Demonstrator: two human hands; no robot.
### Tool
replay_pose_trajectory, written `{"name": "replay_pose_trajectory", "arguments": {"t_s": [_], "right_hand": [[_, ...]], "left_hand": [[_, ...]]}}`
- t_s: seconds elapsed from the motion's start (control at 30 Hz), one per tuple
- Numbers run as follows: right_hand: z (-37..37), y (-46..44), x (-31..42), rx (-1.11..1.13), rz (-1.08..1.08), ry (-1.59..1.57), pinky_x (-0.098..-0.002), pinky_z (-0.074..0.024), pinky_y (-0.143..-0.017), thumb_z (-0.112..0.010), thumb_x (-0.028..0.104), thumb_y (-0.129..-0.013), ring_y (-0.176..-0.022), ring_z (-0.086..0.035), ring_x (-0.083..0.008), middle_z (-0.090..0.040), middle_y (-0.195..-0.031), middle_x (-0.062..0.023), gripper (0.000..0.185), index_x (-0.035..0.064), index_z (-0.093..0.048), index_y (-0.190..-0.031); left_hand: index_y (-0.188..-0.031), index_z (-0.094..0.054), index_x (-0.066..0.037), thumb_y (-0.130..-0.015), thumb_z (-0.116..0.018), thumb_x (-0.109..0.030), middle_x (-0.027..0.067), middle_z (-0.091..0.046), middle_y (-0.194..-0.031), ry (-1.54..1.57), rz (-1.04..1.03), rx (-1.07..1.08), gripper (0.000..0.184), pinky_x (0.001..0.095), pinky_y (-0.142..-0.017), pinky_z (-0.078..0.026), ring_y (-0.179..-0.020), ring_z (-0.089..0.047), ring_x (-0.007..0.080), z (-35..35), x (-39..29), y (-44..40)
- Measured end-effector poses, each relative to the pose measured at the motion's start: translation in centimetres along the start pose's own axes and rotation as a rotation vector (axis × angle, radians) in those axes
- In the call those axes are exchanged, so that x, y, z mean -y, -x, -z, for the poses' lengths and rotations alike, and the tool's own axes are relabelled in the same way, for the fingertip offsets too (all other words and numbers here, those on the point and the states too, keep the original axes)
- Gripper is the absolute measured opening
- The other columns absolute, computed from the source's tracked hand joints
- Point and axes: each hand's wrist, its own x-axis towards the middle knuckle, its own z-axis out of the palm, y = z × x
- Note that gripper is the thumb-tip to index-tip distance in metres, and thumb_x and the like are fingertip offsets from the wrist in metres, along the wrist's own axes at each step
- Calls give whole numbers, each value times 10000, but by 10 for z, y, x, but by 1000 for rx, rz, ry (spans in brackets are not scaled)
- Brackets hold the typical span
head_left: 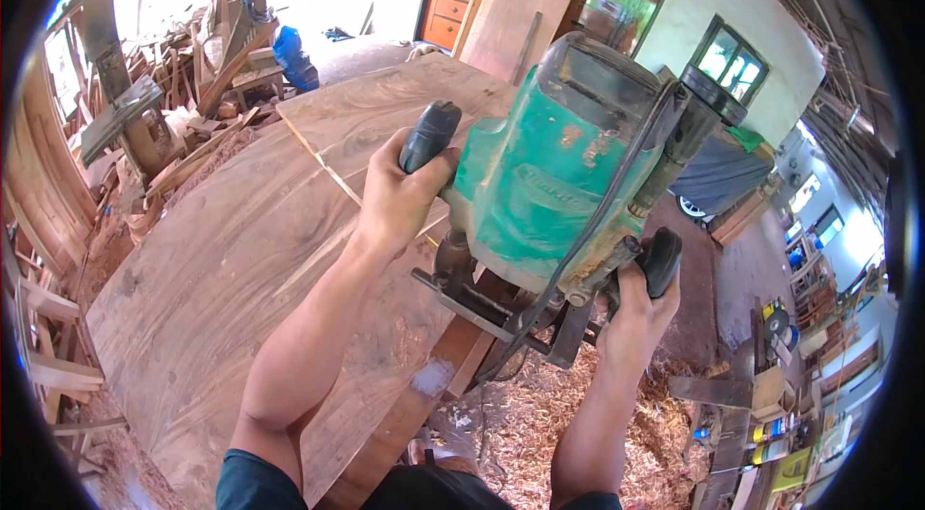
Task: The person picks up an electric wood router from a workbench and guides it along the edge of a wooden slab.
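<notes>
The left grip (407, 190) is clasped around the left handle (431, 134) of the green router (554, 173); the right grip (636, 313) holds the right handle (662, 264). The router is at the right edge of the wide board (231, 211). I cannot tell if they touch. Below lie many shavings (578, 414).

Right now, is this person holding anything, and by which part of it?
Yes: a bulky, scuffed green power tool. The left hand grips one rounded black side handle; the right hand grips the black handle opposite.
</notes>
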Motion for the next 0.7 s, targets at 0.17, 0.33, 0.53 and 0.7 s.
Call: {"name": "replay_pose_trajectory", "arguments": {"t_s": [0.17, 0.33, 0.53, 0.7], "right_hand": [[1, -7, -7, 9, 9, -12, -234, -457, -454, -620, 70, -823, -618, -551, -95, -559, -851, -35, 317, 7, -547, -1125], [-1, -9, -4, 12, 4, -22, -226, -436, -439, -619, 69, -829, -587, -529, -85, -550, -815, -35, 289, 9, -543, -1101], [1, -7, -3, 28, -28, -46, -229, -418, -425, -623, 66, -832, -542, -510, -81, -554, -777, -28, 281, 21, -544, -1098], [0, -3, -1, 11, -16, -35, -240, -361, -414, -621, 68, -835, -568, -528, -87, -567, -798, -16, 268, 36, -557, -1094]], "left_hand": [[-977, -616, 23, -865, -679, -136, 14, -592, -809, -5, -18, 19, 204, 278, -665, -455, -733, -533, 94, -5, 1, -5], [-976, -625, 27, -866, -676, -139, 8, -588, -788, -29, 5, 4, 206, 276, -659, -453, -721, -530, 91, -4, 5, -7], [-967, -629, 36, -863, -675, -137, 15, -602, -794, -22, 26, 7, 207, 282, -659, -459, -715, -539, 92, -4, -1, -4], [-968, -634, 38, -865, -673, -130, 20, -610, -790, -17, 5, 7, 201, 285, -653, -463, -714, -544, 94, -3, -2, -1]]}}
